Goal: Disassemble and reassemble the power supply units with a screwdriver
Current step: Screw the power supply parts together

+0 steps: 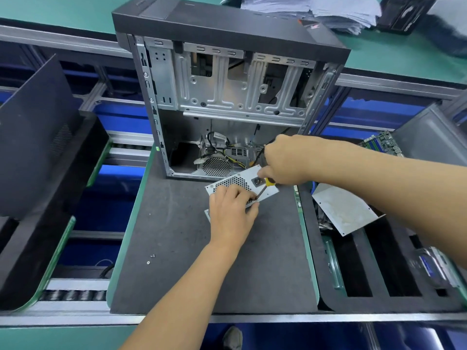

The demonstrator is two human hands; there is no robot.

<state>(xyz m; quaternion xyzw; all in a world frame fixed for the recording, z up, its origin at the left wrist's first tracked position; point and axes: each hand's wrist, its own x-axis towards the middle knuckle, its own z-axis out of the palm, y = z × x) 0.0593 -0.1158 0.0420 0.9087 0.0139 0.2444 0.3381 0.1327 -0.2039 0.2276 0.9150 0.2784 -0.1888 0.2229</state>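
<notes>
1. Nearest me, two small loose screws (pixel 150 258) lie on the dark grey mat (pixel 177 248), well apart from my hands and off to the left.
2. My left hand (pixel 231 213) rests on the near edge of the power supply unit (pixel 238 184). Its fingers (pixel 242 195) are curled over the perforated metal face and its thumb is hooked at the corner, holding the box in place on the mat.
3. The power supply unit sits on the mat just in front of the open computer case (pixel 227 97), tilted so its honeycomb grille and socket face up.
4. My right hand (pixel 285 160) is closed round the yellow-and-black handle of the screwdriver (pixel 265 188). The shaft slants down and left, its tip at the unit's face right by my left fingertips.
5. To the right, a bare metal cover plate (pixel 343 210) lies tilted on a black foam tray (pixel 379 274).
6. Beyond stands the case, its side off, with cables (pixel 222 147) bundled at its floor.
7. Farthest away, a stack of papers (pixel 316 8) sits on the green bench (pixel 63 8).
</notes>
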